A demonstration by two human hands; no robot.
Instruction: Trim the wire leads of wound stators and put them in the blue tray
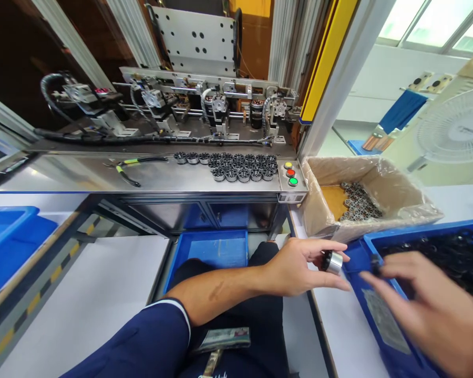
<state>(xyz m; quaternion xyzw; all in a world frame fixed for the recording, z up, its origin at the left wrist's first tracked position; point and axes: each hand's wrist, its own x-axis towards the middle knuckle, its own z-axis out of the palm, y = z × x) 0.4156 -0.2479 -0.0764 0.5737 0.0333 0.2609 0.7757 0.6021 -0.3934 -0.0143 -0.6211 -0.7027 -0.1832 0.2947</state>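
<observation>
My left hand [295,268] reaches out over the right-hand table, its fingers and thumb closed around a silver metal ring with a black inner part [332,262]. Blurred by motion, my right hand [429,304] is just to the right, in front of a blue bin [421,231] full of black parts [453,262]. A small dark piece [376,265] shows at its thumb and forefinger, too smeared to make out its shape. Left of the bin stands a plastic-lined carton [319,223] with several bare metal rings [360,202] inside.
Rows of black-and-silver ring parts [242,167] sit on the steel ledge [173,181], beside green-handled pliers [132,163]. A box with yellow, red and green buttons [290,173] stands at the ledge's right end. Behind is a machine fixture [216,107]; a blue tray [216,247] lies below.
</observation>
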